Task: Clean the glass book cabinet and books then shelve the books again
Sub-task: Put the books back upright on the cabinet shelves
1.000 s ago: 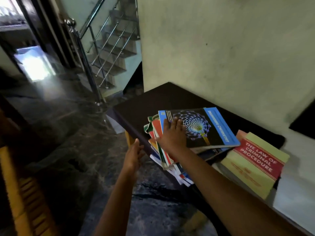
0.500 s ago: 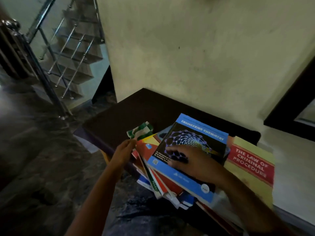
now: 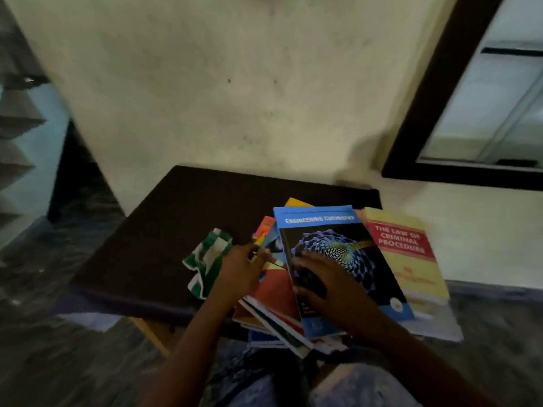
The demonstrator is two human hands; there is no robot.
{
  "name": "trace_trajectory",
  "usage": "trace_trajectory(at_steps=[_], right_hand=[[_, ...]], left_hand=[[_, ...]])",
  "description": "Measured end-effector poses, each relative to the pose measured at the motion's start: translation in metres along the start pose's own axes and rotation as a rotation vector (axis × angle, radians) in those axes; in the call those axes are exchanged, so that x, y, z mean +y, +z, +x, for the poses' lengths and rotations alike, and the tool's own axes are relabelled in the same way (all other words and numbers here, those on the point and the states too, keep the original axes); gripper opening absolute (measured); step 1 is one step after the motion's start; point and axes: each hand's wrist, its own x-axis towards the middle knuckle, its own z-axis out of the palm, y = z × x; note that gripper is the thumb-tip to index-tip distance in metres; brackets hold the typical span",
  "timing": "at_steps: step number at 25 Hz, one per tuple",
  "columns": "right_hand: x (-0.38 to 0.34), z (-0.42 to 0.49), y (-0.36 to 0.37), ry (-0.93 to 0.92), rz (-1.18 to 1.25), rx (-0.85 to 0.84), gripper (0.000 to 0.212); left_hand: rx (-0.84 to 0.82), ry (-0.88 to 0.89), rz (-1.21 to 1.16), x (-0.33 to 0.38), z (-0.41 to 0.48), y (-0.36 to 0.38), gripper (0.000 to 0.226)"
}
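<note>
**Head view: a skewed stack hangs over the table's front edge**

Your left hand (image 3: 241, 268) is against the left side of the fanned stack of books (image 3: 273, 298), fingertips at the cover edges. Blur stops me telling whether it pinches one or only steadies them. Your right hand (image 3: 326, 286) lies flat, fingers spread, on the Engineering Chemistry book (image 3: 352, 248) that tops the stack. The stack sits at the front right of the dark table (image 3: 176, 230), and its lower books jut past the front edge towards you.

The spill is the danger, I judge. The covers look glossy, so a push from your flat right hand could skate the top book off. A tug from the left could tip the overhanging ones to the floor (thin paperbacks, likely to bend). Square the stack before lifting.

The green-and-white checked cloth (image 3: 207, 259) lies just beside your left hand, where your wrist could drag it off the edge. On the right, The Law of Criminal Procedure book (image 3: 402, 245) sits tight against the stack and blocks any slide that way. Stairs (image 3: 17, 121) show at far left. A dark-framed glass panel (image 3: 484, 113) is at upper right; I cannot tell whether it is the cabinet.
</note>
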Motion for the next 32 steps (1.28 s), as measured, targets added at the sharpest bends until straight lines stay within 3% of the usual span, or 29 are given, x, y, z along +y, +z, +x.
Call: trace_trajectory(at_steps=[2,5,9,11,16,18,22,26,29,32], right_hand=[[-0.012,-0.001,0.002,0.256,-0.084,0.131,0.079],[-0.033,0.004,0.012,0.467,-0.226,0.088,0.091],[-0.039,0.020,0.006,0.519,-0.235,0.027,0.079],[-0.046,0.024,0.000,0.543,-0.252,0.013,0.077],[-0.045,0.005,-0.045,0.453,-0.326,0.296,0.059],[-0.034,-0.009,-0.064,0.469,-0.319,0.413,0.056],[-0.017,-0.040,-0.111,0.441,-0.226,0.626,0.054],[0.008,-0.102,-0.174,0.424,-0.080,0.850,0.052],[0.047,-0.159,-0.207,0.416,-0.013,0.998,0.050],[0.101,-0.229,-0.225,0.478,-0.039,1.051,0.049]], left_hand=[[-0.067,-0.022,-0.030,-0.002,0.011,0.000,0.029],[-0.177,-0.136,-0.178,0.001,0.027,-0.006,0.031],[-0.226,-0.137,-0.287,0.009,0.034,-0.008,0.015],[-0.319,-0.181,-0.384,0.018,0.034,-0.006,0.018],[-0.528,-0.308,-0.745,0.037,0.038,-0.009,0.025],[-0.560,-0.224,-0.798,0.050,0.042,-0.013,0.031],[-0.516,0.124,-0.724,0.115,0.040,-0.028,0.036],[-0.343,0.405,-0.624,0.186,0.024,-0.002,0.038],[-0.218,0.491,-0.606,0.229,0.013,0.046,0.023],[-0.185,0.523,-0.639,0.282,-0.010,0.118,0.023]])
